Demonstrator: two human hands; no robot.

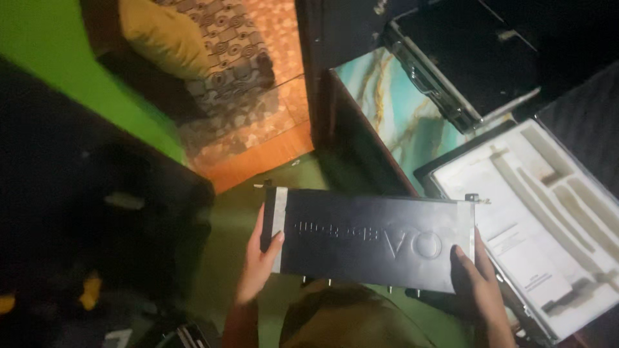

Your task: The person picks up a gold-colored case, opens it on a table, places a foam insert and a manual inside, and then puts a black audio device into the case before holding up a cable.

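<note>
- The left hand [259, 261] and right hand [476, 278] each clasped one end of a flat, matte black rectangular case [373, 240], thumbs on top.
- Beside the right hand lay an open case with moulded white foam [541, 219].

Open foam-lined case [548, 219] cut off at right edge; left side too dark.

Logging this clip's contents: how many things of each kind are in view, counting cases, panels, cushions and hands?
Flat black panel, held at both ends: 1
Open cases: 2, one with a white moulded insert, one dark
Yellow cushion: 1
Hands: 2, left hand, right hand
Total: 6
</note>
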